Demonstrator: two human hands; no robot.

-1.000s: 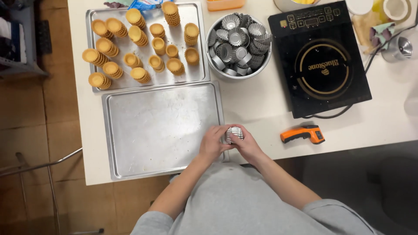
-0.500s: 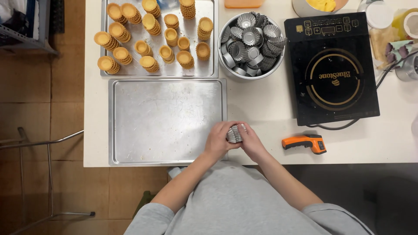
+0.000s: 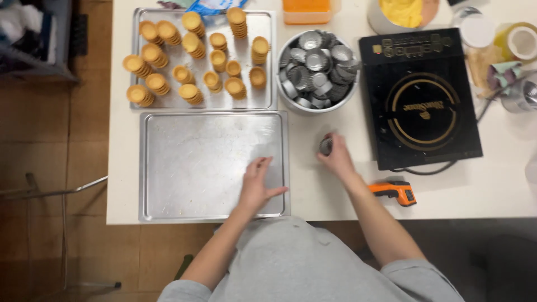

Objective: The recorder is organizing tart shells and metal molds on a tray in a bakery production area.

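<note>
Held a small metal cup (image 3: 326, 146) pinched in the right hand (image 3: 337, 158), over the bare white table (image 3: 327, 193) between the empty tray (image 3: 196, 162) and the black cooker (image 3: 420, 100). Kept the left hand (image 3: 256, 187) flat, fingers spread, on the tray's right side near its edge. Sat below a bowl of metal cups (image 3: 318, 70). Lay close to the table's front edge: an orange tool (image 3: 394, 192). Filled the far tray (image 3: 263, 100): stacks of tart shells (image 3: 190, 56).
</note>
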